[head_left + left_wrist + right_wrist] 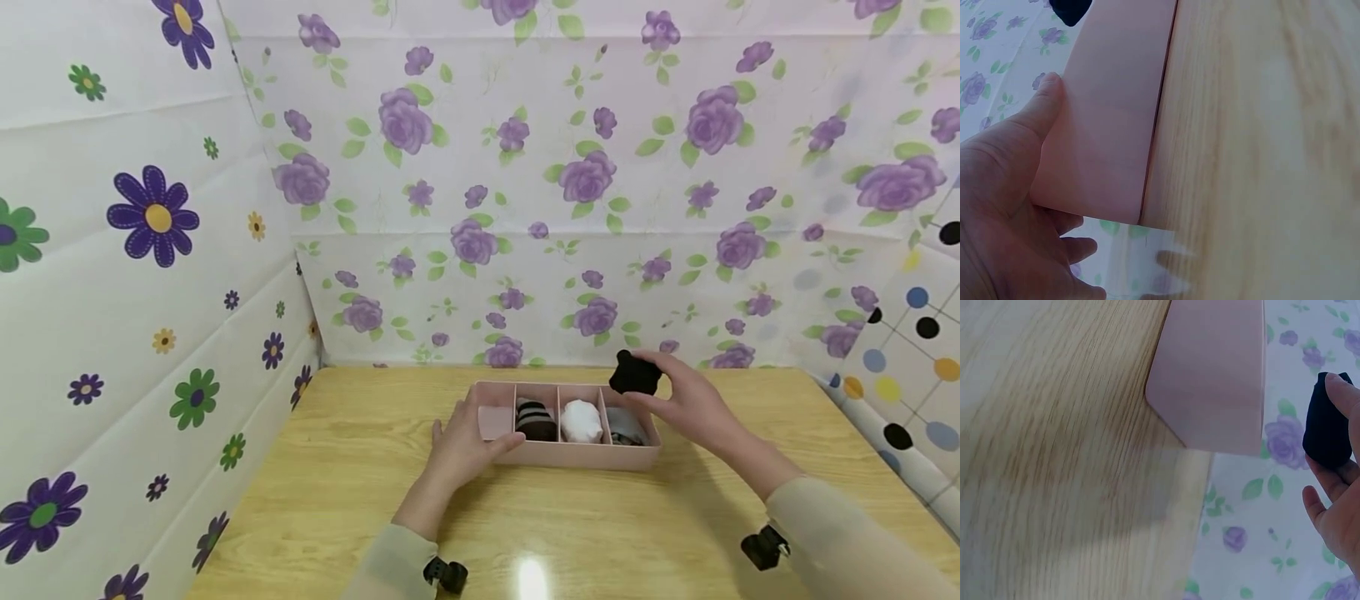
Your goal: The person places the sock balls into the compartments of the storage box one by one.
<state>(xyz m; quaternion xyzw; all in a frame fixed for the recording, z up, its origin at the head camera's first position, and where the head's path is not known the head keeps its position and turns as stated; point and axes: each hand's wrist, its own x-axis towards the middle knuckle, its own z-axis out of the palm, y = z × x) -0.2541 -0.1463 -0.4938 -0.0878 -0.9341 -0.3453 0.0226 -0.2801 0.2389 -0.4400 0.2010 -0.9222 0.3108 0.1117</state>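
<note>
A long pink divided box [585,455] lies on the wooden table, with thin walls between its compartments. My left hand [462,450] holds its left end, thumb over the front rim and fingers around the end wall. In the left wrist view, the thumb [1047,103] lies along the wall's upper edge. My right hand [686,400] pinches a rolled black sock [634,375] above the box's right end. Inside the box are a black-and-grey striped rolled sock [536,421], a white one [582,422] and a grey one [627,425]; the leftmost compartment [495,422] shows its bare floor.
The wooden table [337,500] extends in front of the box and to both sides. Behind it hangs a white sheet with purple roses [472,242]; daisy-printed [153,217] and dotted [926,367] sheets close off the left and right. Each wrist wears a small black camera [765,547].
</note>
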